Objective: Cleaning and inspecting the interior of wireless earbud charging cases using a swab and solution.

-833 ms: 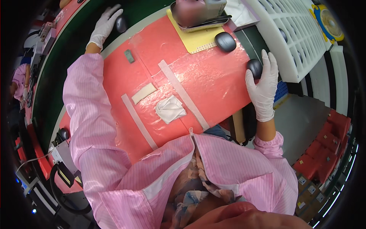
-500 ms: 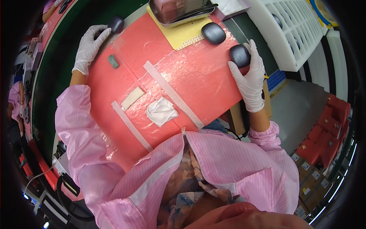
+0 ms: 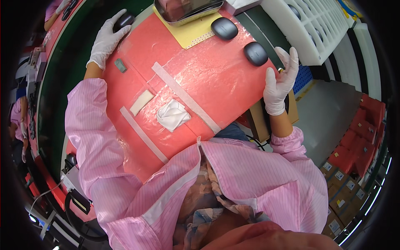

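Note:
My left hand [image 3: 106,41], in a white glove, has its thumb and fingers around a dark rounded earbud case [image 3: 123,21] at the far left edge of the red mat [image 3: 216,89]. My right hand [image 3: 282,81], gloved too, is off the mat's right edge with its fingers apart and nothing in them. Nearest to it, a second dark earbud case [image 3: 256,54] lies on the mat. A third earbud case [image 3: 224,28] sits farther back, beside the yellow sheet [image 3: 187,36].
A folded white cloth [image 3: 173,115], a cream block [image 3: 142,103] and a small grey-green piece [image 3: 120,65] lie on the mat. At the back is a metal tray [image 3: 193,18]; right of it, a white foam rack [image 3: 308,35] holds dark cases. Cartons [image 3: 339,183] stand right.
My right hand has let go of the earbud case and drawn away to the right, its fingers spreading. My left hand still holds its case, now wrapped further over it.

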`<state>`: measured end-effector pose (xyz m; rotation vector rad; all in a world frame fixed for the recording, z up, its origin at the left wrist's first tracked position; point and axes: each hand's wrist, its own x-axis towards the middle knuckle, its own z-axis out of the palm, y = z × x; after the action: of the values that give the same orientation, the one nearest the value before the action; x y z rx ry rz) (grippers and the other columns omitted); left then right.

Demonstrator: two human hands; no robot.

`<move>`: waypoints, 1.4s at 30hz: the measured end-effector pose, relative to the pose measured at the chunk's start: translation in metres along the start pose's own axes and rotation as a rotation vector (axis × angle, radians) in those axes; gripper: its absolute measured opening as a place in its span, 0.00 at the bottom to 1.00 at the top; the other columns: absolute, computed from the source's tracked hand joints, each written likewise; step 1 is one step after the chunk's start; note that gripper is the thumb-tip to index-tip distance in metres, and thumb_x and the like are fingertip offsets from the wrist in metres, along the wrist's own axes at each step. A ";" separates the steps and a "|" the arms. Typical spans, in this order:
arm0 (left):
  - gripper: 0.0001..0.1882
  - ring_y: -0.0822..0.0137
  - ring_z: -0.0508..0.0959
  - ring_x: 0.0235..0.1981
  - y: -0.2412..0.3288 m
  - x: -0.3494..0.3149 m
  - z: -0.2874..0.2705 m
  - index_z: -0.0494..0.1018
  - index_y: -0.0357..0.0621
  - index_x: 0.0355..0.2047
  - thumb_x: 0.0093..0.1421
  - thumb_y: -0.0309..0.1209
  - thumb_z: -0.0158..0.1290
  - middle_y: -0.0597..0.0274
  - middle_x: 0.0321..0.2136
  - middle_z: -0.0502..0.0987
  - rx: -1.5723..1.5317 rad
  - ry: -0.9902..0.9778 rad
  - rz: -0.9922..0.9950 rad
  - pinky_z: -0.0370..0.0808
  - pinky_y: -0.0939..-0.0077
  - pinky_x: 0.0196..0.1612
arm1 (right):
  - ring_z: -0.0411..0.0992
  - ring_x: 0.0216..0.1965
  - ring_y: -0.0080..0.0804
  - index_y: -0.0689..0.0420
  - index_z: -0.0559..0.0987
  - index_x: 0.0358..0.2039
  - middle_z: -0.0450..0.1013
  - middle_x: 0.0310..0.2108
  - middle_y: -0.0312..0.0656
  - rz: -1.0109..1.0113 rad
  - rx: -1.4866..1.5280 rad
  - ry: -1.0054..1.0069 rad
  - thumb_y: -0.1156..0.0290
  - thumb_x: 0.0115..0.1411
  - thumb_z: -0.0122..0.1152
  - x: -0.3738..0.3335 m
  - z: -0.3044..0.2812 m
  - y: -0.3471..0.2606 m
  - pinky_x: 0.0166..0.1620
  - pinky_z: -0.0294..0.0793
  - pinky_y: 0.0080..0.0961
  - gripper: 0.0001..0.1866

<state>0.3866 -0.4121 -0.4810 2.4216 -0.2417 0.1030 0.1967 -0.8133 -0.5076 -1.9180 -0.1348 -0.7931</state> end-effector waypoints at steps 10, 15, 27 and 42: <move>0.22 0.66 0.80 0.33 0.048 -0.102 -0.026 0.70 0.35 0.47 0.67 0.44 0.44 0.51 0.41 0.77 -1.276 0.102 -0.293 0.76 0.79 0.37 | 0.70 0.48 0.32 0.66 0.69 0.54 0.70 0.48 0.47 -0.059 0.073 -0.154 0.89 0.55 0.45 -0.009 0.006 -0.027 0.56 0.66 0.28 0.24; 0.19 0.66 0.81 0.32 0.145 -0.226 -0.001 0.71 0.35 0.46 0.66 0.40 0.48 0.54 0.35 0.78 -1.435 0.116 -0.548 0.79 0.78 0.37 | 0.72 0.39 0.26 0.63 0.73 0.51 0.72 0.44 0.46 0.202 0.509 -0.695 0.78 0.57 0.58 0.001 0.072 -0.114 0.46 0.71 0.22 0.19; 0.19 0.73 0.78 0.33 0.187 -0.327 0.033 0.71 0.35 0.46 0.54 0.25 0.61 0.60 0.34 0.78 -1.327 0.509 -0.429 0.75 0.81 0.38 | 0.68 0.50 0.26 0.63 0.70 0.54 0.73 0.46 0.39 0.555 0.761 -1.124 0.66 0.62 0.54 -0.047 0.073 -0.164 0.54 0.64 0.26 0.22; 0.15 0.75 0.78 0.31 0.195 -0.370 0.045 0.72 0.35 0.37 0.51 0.24 0.64 0.60 0.30 0.79 -1.295 0.491 -0.477 0.76 0.83 0.36 | 0.68 0.49 0.30 0.62 0.73 0.51 0.70 0.45 0.43 -0.164 0.537 -0.880 0.63 0.65 0.46 -0.090 0.072 -0.165 0.51 0.66 0.27 0.20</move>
<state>-0.0144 -0.5329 -0.4419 1.0593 0.3974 0.2291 0.0902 -0.6515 -0.4528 -1.6117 -0.9478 0.0550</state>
